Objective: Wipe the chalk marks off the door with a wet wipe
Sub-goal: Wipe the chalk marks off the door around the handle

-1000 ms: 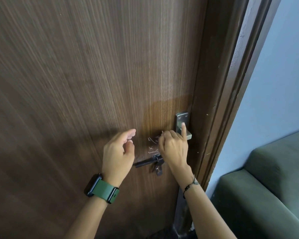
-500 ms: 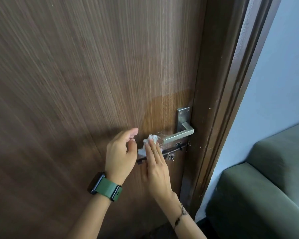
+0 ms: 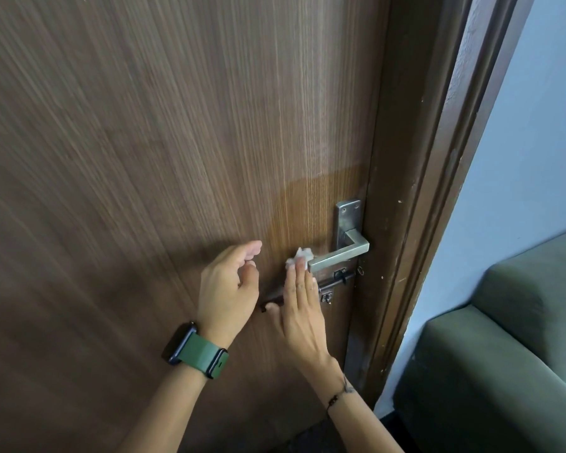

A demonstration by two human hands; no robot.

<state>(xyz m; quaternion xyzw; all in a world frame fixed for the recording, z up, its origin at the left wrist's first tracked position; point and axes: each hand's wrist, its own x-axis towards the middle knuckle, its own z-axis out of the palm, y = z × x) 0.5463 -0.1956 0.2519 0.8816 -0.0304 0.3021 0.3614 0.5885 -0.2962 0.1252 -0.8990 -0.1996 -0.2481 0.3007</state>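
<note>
A brown wood-grain door (image 3: 177,158) fills most of the view. My right hand (image 3: 303,308) lies flat against it, just left of the steel lever handle (image 3: 339,256), and presses a crumpled white wet wipe (image 3: 299,256) onto the wood under its fingertips. The chalk marks are hidden beneath the hand and wipe. My left hand (image 3: 229,289), with a green-strapped watch on its wrist, hovers beside the right one with its fingers loosely curled and nothing in it.
A dark sliding bolt (image 3: 339,281) sits just below the handle, partly behind my right hand. The dark door frame (image 3: 415,191) runs along the right. Beyond it are a pale blue wall (image 3: 530,158) and a green sofa (image 3: 504,354).
My right hand went from a fist near the handle plate to a flat palm pressing the wipe on the door. The scratchy chalk marks seen a second ago are now covered. The left hand barely moved.
</note>
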